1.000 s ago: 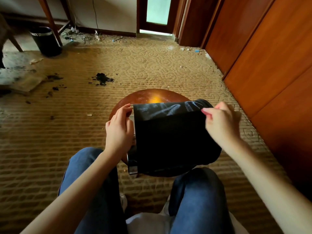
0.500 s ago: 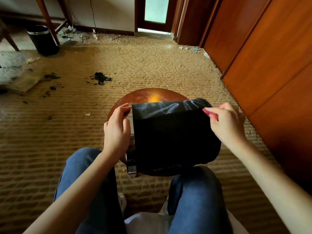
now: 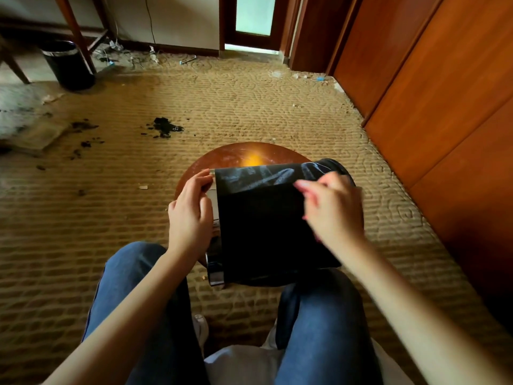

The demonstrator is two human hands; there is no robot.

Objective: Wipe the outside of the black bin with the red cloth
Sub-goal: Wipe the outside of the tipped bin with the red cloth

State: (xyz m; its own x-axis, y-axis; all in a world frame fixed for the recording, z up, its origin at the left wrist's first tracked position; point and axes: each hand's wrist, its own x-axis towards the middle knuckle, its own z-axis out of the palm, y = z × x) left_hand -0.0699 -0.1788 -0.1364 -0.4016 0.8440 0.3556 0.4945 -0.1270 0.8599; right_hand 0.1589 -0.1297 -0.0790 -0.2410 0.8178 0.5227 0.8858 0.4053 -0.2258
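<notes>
1. Two hands held the black bin [image 3: 266,229], which lay on its side on a round wooden stool [image 3: 222,159]: the left hand [image 3: 191,215] pinched its silver rim, the blurred right hand [image 3: 333,209] lay on its side, grip unclear.
2. Two denim knees [image 3: 319,315] flanked the stool.
3. One second bin [image 3: 68,65] stood upright on the far carpet [image 3: 249,107], near dark debris [image 3: 163,127].
4. The red cloth could not be made out.

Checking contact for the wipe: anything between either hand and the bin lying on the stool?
Nothing visible. The left hand holds the bin at its metal rim end, and the right hand is on its upper side. No red cloth can be made out; the right hand is blurred.
</notes>
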